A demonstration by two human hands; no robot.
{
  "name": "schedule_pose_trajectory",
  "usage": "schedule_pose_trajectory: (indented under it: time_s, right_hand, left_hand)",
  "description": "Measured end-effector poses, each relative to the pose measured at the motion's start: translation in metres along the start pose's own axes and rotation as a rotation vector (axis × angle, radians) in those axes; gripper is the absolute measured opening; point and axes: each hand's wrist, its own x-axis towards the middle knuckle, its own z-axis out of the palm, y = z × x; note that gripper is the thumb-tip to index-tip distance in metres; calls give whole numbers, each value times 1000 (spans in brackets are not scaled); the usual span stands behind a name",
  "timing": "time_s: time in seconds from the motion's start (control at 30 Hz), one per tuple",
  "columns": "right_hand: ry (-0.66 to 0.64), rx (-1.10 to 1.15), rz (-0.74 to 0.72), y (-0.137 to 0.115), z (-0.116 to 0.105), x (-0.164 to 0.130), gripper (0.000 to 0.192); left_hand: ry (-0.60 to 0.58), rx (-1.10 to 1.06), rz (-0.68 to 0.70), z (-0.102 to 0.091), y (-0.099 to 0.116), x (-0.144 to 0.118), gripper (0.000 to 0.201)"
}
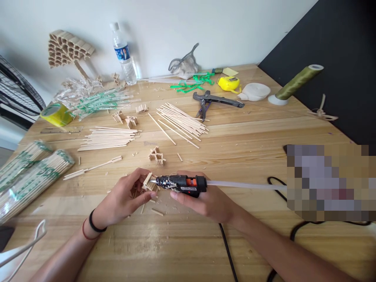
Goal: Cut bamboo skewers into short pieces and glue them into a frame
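Observation:
My left hand [123,196] is closed on a small cluster of cut wooden sticks [149,183], pinched between thumb and fingers. A black hot glue gun [180,183] is gripped in my right hand [211,199], with its nozzle touching or nearly touching the cluster. From the gun's back end a long translucent glue stick [246,184] sticks out to the right. Just beyond my hands stands a finished-looking stick cluster [157,155]. Loose short stick pieces [158,212] lie below my left hand.
Long sticks [182,123] lie in piles farther back, near a dark cutter tool [217,100] and a yellow tape measure [229,83]. Packed stick bundles [38,180] are at left. A water bottle [123,55] stands by the wall. The black cord [227,252] runs across the front right.

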Motion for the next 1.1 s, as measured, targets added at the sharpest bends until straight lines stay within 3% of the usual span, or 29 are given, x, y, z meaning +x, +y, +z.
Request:
schedule_pose_trajectory:
  time_s: [1.1]
  right_hand:
    - [10,48,39,-4,2,2,9]
  left_hand:
    - [0,59,-2,-2,4,1,36]
